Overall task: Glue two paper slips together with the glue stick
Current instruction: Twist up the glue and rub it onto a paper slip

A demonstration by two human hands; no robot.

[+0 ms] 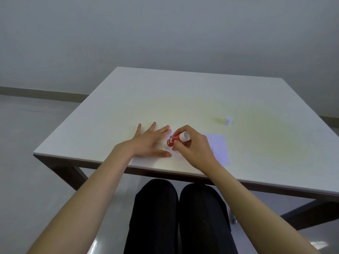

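Observation:
My left hand [149, 140] lies flat, fingers spread, pressing a white paper slip [146, 162] near the table's front edge. My right hand [192, 145] grips a red glue stick [177, 139], tilted with its red end down on that slip beside my left fingers and its white end up to the right. A second paper slip [219, 149] lies to the right, partly under my right hand. The glue stick's white cap [228, 120] stands alone farther back on the right.
The white table [183, 99] has a dark frame and legs. Its front edge runs just below the slips. My knees in dark trousers [176, 217] sit under it. A grey wall is behind.

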